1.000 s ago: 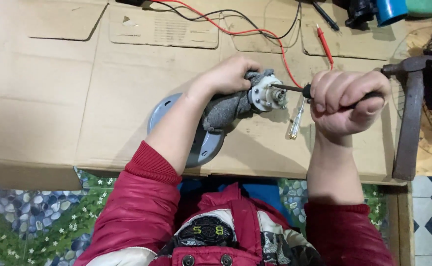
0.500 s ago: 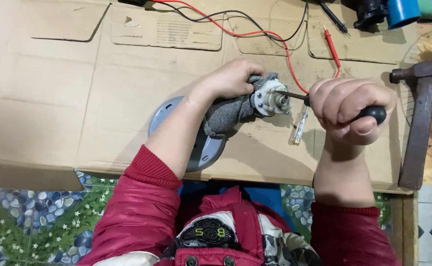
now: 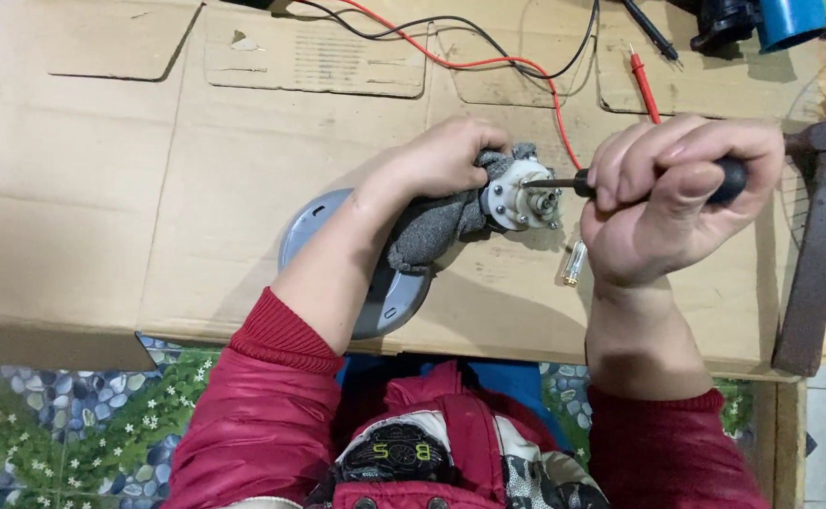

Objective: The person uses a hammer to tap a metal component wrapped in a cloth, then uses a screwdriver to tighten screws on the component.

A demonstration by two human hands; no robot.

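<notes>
Flattened cardboard (image 3: 196, 188) covers the desk as a work mat, its near edge overhanging a pebble-and-flower patterned floor (image 3: 55, 434); a person in a red padded jacket (image 3: 262, 424) leans over that near edge. Closest in, a grey round cover (image 3: 394, 292) lies flat under the left forearm, near the middle of the near edge; a small clear-bodied tester (image 3: 573, 262) lies loose just beside it on the cardboard. The left hand (image 3: 441, 160) is closed around a small motor (image 3: 521, 193) wrapped in a grey cloth (image 3: 432, 226), apparently to steady it and improve the grip; the motor's pale end plate faces right, near the centre of the desk. The right hand (image 3: 668, 198) is clenched on the black handle of a screwdriver (image 3: 564, 184), whose shaft runs level into the end plate, so one hand braces while the other drives. At the right edge a rusty metal bracket (image 3: 809, 254) stands clear of the work; farther back, red and black leads (image 3: 488, 57) trail across the cardboard, a red probe (image 3: 646, 87) beside them; at the far right corner sit a black tool (image 3: 724, 24) and a blue cap (image 3: 790, 19), well apart from the hands.
</notes>
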